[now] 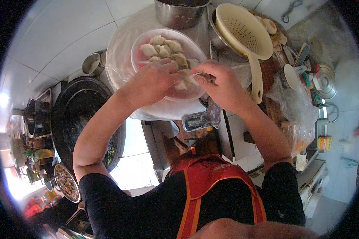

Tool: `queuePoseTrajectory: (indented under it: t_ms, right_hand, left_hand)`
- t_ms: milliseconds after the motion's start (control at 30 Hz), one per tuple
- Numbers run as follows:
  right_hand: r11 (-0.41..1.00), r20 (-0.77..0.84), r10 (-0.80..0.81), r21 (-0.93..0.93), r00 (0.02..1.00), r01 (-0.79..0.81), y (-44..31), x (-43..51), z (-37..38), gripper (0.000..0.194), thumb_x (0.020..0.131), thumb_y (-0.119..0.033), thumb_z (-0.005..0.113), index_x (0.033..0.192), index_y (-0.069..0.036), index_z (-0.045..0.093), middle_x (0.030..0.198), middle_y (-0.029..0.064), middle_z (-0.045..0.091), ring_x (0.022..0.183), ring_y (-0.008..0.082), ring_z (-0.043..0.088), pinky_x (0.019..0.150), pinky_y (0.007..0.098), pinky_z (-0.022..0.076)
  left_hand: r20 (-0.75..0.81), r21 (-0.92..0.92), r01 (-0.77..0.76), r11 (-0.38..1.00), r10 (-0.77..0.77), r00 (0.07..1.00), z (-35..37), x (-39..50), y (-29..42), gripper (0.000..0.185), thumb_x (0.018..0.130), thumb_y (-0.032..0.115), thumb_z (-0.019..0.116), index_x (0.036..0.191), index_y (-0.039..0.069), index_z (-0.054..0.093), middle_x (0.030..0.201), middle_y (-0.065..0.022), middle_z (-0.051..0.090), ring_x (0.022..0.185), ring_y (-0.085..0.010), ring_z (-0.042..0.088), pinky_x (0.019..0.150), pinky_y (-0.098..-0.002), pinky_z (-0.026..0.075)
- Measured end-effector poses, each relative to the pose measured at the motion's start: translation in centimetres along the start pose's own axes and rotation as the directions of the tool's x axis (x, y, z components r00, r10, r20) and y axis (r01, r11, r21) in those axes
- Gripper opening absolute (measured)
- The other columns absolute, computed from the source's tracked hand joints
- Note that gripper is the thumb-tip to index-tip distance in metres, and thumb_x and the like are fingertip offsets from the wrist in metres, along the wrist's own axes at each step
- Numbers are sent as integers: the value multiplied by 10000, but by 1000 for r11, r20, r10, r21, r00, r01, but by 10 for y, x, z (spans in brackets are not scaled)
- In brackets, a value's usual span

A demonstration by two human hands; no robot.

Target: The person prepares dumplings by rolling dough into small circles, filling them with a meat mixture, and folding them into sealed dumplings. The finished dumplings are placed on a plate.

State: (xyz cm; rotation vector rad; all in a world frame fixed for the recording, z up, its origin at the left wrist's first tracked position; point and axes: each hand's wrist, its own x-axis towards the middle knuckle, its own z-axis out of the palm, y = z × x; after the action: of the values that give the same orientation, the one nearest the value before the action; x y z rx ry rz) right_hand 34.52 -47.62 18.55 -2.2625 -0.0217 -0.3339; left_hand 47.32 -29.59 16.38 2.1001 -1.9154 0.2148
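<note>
A round translucent plastic tray [199, 53] holds several pale dumplings [163, 50], heaped mostly towards its far side. My left hand [157, 80] is over the near left part of the tray, back up, its fingertips at the dumplings; whether it grips one is hidden. From the right, my right hand [217, 80] reaches over the tray's edge, with a bit of pale dough [197, 76] pinched between thumb and fingers. The tray rests on a surface covered in clear plastic [119, 56].
A metal pot [182, 15] stands beyond the tray. To its right a cream plastic colander [242, 30] leans in a metal bowl. A large black wok [86, 107] lies at the left. Near the tray's close edge is a grimy metal-framed object [202, 118]. Plastic bags [293, 101] sit at right.
</note>
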Motion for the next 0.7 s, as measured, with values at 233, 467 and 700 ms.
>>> queuePoseTrajectory:
  t_ms: [233,467,700]
  right_hand:
    - [1000,-10,16,-21,1000,-16,4,-3,6,130,799,-94,628,913,-39,656,878,168,643,819,324,638,718,390,507]
    - [993,18,-104,52,994,103,5,-4,8,132,790,-78,621,914,-45,656,900,167,646,860,338,631,760,403,502]
    - [988,21,-153,33,988,152,6,-1,15,136,779,-67,613,906,-36,651,899,172,641,867,353,619,782,418,493]
  left_hand:
    - [76,-15,-9,1000,10,997,-3,7,-4,286,746,143,578,1016,55,604,976,-103,587,986,-297,577,879,-408,468]
    - [9,-55,90,994,-89,996,-11,4,3,184,764,117,569,915,18,607,890,-144,609,853,-334,620,737,-423,502]
    - [92,6,297,955,-296,951,-11,-4,20,143,782,86,545,886,-2,590,879,-194,625,843,-359,617,758,-435,494]
